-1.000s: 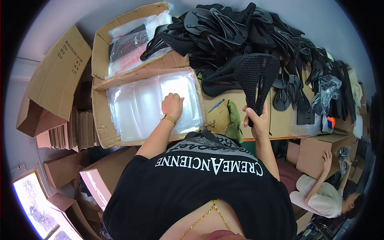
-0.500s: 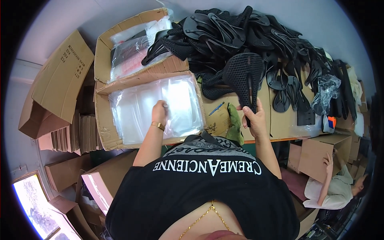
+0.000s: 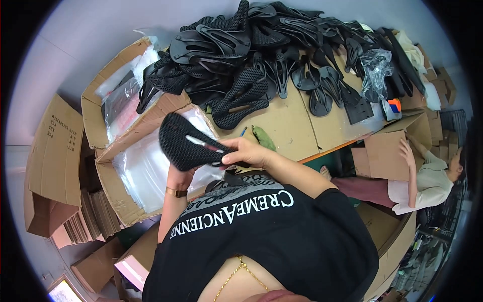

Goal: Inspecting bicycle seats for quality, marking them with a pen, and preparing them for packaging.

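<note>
A black bicycle saddle [image 3: 183, 143] with a honeycomb top and a slot down its middle is tilted above a carton of clear plastic bags [image 3: 143, 168]. My right hand [image 3: 246, 153] is closed around its narrow nose, thumb on top. Under the wide rear end is my left hand [image 3: 182, 177], with a band on the wrist. The saddle covers its fingers, so their grip cannot be seen. Beyond the saddle lies a big heap of similar black saddles [image 3: 241, 90], some showing their rails.
A second open carton [image 3: 90, 108] with wrapped goods adjoins the bag carton. On the cardboard-covered table lie a green cloth [image 3: 263, 139], a blue pen [image 3: 243, 132] and crumpled clear plastic [image 3: 376, 70]. Folded cartons [image 3: 93, 214] stand at left. A co-worker [image 3: 425, 173] handles a carton [image 3: 382, 156] at right.
My right hand has carried the saddle left, from over the table to over the bag carton, and turned it sideways. My left hand has come off the bags to beneath the saddle.
</note>
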Demonstrator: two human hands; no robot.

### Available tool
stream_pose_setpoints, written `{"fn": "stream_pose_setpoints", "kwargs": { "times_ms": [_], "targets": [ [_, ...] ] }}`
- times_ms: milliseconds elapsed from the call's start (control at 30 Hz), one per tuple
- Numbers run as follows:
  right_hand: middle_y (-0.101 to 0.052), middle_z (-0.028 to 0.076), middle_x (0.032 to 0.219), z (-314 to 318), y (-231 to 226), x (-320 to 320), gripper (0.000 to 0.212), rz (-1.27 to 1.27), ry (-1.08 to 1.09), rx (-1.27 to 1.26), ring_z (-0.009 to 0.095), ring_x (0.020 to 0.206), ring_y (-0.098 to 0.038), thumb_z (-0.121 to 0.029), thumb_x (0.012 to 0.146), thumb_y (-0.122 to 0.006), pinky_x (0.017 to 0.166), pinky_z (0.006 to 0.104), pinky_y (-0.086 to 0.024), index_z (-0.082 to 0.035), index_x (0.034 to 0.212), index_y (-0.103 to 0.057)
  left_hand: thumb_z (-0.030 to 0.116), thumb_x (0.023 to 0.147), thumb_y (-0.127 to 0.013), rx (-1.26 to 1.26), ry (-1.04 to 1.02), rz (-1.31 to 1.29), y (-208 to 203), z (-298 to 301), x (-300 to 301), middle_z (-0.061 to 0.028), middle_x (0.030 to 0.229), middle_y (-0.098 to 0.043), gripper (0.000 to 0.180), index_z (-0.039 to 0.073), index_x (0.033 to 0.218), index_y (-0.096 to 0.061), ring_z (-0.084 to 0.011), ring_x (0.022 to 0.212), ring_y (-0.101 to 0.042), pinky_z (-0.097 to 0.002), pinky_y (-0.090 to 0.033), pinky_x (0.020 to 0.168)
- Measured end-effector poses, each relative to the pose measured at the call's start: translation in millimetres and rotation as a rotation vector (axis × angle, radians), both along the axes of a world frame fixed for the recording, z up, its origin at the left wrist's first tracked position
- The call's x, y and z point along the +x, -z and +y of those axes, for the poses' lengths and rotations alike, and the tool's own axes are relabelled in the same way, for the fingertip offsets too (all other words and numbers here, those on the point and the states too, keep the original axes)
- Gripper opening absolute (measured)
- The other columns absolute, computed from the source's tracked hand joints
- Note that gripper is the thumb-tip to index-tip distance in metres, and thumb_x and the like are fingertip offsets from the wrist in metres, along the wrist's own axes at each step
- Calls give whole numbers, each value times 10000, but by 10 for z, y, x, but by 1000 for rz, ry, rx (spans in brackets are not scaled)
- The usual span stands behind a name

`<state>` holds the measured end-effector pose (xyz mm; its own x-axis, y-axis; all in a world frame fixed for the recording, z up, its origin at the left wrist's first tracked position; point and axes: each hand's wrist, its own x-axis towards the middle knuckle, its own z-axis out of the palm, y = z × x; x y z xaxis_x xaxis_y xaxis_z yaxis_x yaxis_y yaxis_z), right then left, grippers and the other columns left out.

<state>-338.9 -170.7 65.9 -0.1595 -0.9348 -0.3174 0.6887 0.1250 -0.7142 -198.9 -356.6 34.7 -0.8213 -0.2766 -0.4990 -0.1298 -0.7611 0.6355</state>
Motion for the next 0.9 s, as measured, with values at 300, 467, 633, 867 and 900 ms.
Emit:
{"fn": "stream_pose_setpoints", "kwargs": {
  "times_ms": [300, 467, 633, 867, 900],
  "targets": [
    [-467, 140, 1311, 252, -60, -66, 661, 1348, 243, 70, 255, 1168, -506, -200, 673, -755, 932, 305, -428, 33, 1232, -491, 221, 955, -465, 386, -120, 309, -5, -468, -48, 5, 731, -567, 182, 83, 869, -545, -39, 521, -429, -149, -350, 472],
    [-469, 139, 1308, 163, -201, -7, 686, 1399, 369, 136, 288, 1165, -508, -173, 659, -753, 951, 320, -421, 14, 1255, -469, 203, 972, -445, -642, -330, 114, -553, -222, -416, 55, 685, -494, 166, 81, 882, -514, 11, 497, -386, -152, -314, 429],
    [-445, 108, 1333, 156, -481, -59, 686, 1591, 315, 264, 275, 1048, -580, -127, 657, -729, 796, 335, -522, -1, 1271, -449, 178, 972, -443, -1148, -259, 144, -751, -84, -617, 34, 635, -448, 157, 60, 875, -476, -18, 482, -391, -164, -334, 451],
    [-432, 87, 1350, 217, -679, -286, 685, 1773, 326, 280, 251, 958, -619, -106, 643, -729, 690, 316, -545, -15, 1264, -455, 71, 934, -484, -1143, -317, 376, -851, 85, -968, -201, 1304, -476, 49, 28, 918, -501, -43, 626, -441, -169, -399, 553],
    [-433, 83, 1349, 228, -695, -320, 689, 1761, 326, 318, 254, 947, -622, -104, 640, -729, 687, 317, -544, -16, 1266, -453, 59, 915, -514, -1413, -332, 402, -839, 112, -1001, -190, 1309, -465, 30, 30, 915, -522, -69, 695, -451, -186, -412, 600]
  ]
}}
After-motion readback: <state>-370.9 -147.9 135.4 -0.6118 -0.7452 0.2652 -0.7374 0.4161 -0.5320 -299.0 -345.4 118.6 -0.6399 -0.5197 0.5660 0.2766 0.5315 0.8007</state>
